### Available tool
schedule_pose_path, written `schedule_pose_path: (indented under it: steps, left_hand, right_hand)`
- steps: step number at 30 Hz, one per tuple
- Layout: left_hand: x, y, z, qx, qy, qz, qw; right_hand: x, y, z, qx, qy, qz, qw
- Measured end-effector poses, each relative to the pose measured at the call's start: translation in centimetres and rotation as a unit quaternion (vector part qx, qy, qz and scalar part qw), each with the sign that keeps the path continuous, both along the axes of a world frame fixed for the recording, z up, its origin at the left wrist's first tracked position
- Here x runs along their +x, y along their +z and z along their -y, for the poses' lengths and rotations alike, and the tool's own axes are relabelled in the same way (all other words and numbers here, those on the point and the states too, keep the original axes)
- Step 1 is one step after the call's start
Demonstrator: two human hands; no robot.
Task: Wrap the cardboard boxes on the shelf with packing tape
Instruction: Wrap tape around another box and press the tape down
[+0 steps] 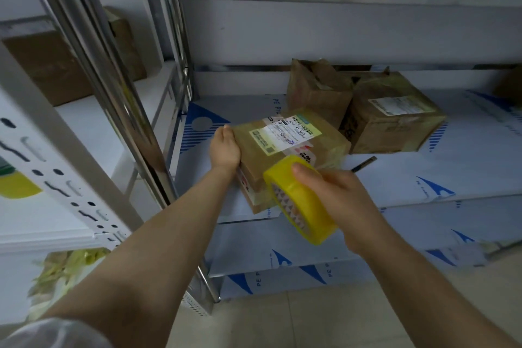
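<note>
1. Cardboard box (288, 150), bearing a shipping label (282, 134), sits askew near the front edge of the steel shelf (423, 178), between the two hands.
2. The left hand (224, 147) grips the box's left end. Its forearm is stretched forward, the back of the hand faces the camera, and the fingers curl over the far side.
3. The right hand (336, 198) holds a roll of yellow packing tape (299, 206). The thumb is pressed on the roll's outer rim and the other fingers are hidden behind it. The roll is tilted at the box's near corner; contact cannot be told.
4. Just beyond the right-hand grip lies a dark thin tool (364, 164). Farther back, two more cardboard boxes (395, 113) stand side by side.
</note>
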State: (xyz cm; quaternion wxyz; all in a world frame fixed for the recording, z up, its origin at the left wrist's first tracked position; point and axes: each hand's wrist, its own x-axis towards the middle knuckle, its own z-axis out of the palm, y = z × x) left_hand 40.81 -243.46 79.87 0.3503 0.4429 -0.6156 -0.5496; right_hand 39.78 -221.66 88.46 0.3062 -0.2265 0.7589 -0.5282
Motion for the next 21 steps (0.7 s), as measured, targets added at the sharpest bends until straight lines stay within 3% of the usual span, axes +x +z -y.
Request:
schedule_pose_path:
  steps: [4,9,10,12,14,15,17,19,21]
  left_hand:
    - [0.0,0.0,-0.2,0.015,0.000,0.000,1.000]
    - [-0.7,1.8,1.4,0.129,0.024,0.023,0.991]
    - [-1.1,2.7,1.9,0.105,0.027,0.056,0.993]
    - [-2.2,4.8,2.0,-0.031,-0.017,0.218,0.975]
    - [-3.2,5.6,1.1,-0.168,-0.100,0.350,0.916]
    - [-3.7,5.2,0.9,-0.202,-0.141,0.401,0.882]
    - [-4.1,4.3,0.8,-0.212,-0.181,0.452,0.847]
    - [-4.0,4.3,1.4,-0.191,-0.189,0.431,0.861]
    - [-4.1,4.9,2.2,-0.123,-0.193,0.375,0.898]
  right_hand:
    - [1.4,-3.3,-0.2,-0.037,-0.046,0.054,0.997]
    - [1.2,-4.5,-0.1,-0.075,-0.058,0.047,0.994]
    - [1.2,-4.6,-0.1,-0.077,-0.059,0.050,0.994]
    - [1.1,-4.9,-0.1,-0.082,-0.060,0.060,0.993]
    - [1.0,-5.2,0.1,-0.087,-0.057,0.063,0.993]
    - [1.0,-5.3,0.1,-0.087,-0.053,0.057,0.993]
    - [1.0,-5.4,0.2,-0.077,-0.045,0.037,0.995]
    - [1.0,-5.5,0.4,-0.071,-0.048,0.028,0.996]
    - [1.0,-5.9,0.5,-0.065,-0.048,0.018,0.997]
